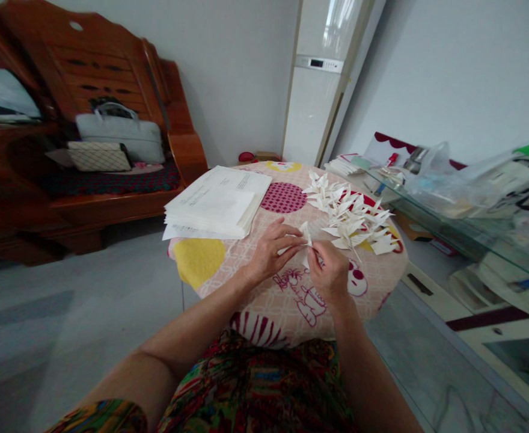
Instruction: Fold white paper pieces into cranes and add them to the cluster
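Left hand [273, 248] and right hand [330, 269] close together, pinching a folded paper piece [306, 231]
It is just left of the paper-crane heap [346, 207], stacked printed sheets [217, 198] farther left

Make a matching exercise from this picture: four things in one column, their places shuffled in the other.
1. paper stack
2. folded papers
3. small paper piece
4. bag with handles

A. on the wooden chair
B. at the fingertips of left hand and right hand
C. table's right side
D. table's left side

Pairs: 1-D, 2-C, 3-B, 4-A
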`<action>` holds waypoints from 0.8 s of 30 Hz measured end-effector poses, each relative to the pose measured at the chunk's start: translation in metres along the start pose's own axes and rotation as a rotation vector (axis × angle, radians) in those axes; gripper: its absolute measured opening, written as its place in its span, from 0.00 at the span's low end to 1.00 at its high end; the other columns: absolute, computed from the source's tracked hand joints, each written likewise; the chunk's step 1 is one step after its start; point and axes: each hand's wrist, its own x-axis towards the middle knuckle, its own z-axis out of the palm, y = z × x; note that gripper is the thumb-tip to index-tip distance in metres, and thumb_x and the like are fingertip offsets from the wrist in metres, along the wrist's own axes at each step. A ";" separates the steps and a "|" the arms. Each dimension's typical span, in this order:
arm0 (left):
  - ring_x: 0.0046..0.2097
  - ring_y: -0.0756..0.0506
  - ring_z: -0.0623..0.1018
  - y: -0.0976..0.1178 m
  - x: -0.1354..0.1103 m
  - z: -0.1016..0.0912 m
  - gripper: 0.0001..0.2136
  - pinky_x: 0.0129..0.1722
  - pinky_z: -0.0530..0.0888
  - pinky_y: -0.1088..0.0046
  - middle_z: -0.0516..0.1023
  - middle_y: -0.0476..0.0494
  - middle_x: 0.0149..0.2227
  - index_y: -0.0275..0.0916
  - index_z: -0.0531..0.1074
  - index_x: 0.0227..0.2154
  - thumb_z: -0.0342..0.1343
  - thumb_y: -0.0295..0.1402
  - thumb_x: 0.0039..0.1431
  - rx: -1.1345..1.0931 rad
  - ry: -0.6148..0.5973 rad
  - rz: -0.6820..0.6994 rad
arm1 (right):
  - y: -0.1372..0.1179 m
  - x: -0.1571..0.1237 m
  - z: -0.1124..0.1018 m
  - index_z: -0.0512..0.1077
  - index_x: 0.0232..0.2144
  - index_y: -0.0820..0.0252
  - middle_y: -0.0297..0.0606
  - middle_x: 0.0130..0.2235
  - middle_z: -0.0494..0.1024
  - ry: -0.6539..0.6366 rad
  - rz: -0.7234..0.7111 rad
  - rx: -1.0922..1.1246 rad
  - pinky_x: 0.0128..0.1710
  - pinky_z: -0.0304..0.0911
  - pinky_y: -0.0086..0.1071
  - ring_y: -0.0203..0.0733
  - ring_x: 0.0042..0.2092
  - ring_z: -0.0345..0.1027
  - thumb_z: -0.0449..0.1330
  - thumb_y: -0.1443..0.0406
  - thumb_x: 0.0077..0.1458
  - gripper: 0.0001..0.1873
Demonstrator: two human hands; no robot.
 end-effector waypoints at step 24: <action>0.23 0.52 0.70 -0.001 0.038 -0.025 0.10 0.23 0.63 0.77 0.73 0.48 0.21 0.35 0.75 0.24 0.63 0.36 0.54 -0.334 -0.308 -0.449 | 0.013 0.015 -0.008 0.77 0.33 0.61 0.34 0.25 0.78 -0.271 0.560 0.698 0.23 0.60 0.29 0.37 0.25 0.68 0.63 0.59 0.51 0.11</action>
